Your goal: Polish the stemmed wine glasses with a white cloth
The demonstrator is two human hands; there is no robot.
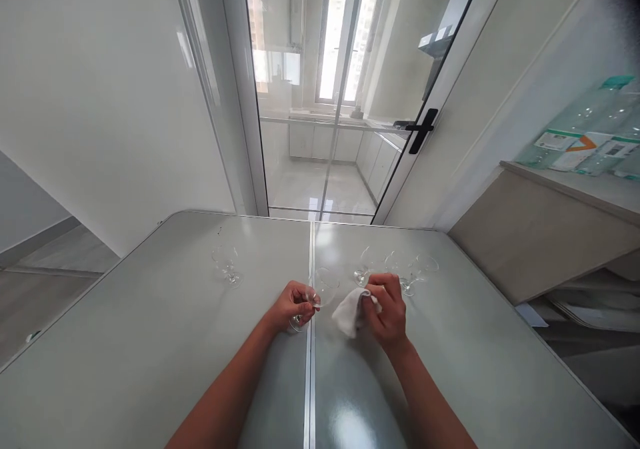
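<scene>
Near the middle seam of the table, my left hand is closed around the lower part of a clear stemmed glass. The glass leans to the right, its bowl showing beyond my fingers and its foot below them. My right hand pinches a white cloth, which hangs to the left of the fingers, apart from the glass. Just behind my right hand stand several more clear stemmed glasses, among them one glass partly covered by the hand. Another stemmed glass stands by itself at the left.
The pale grey-green table has a metal seam down its middle. A glass door with a black handle rises beyond the far edge. On a shelf at the right are plastic bottles.
</scene>
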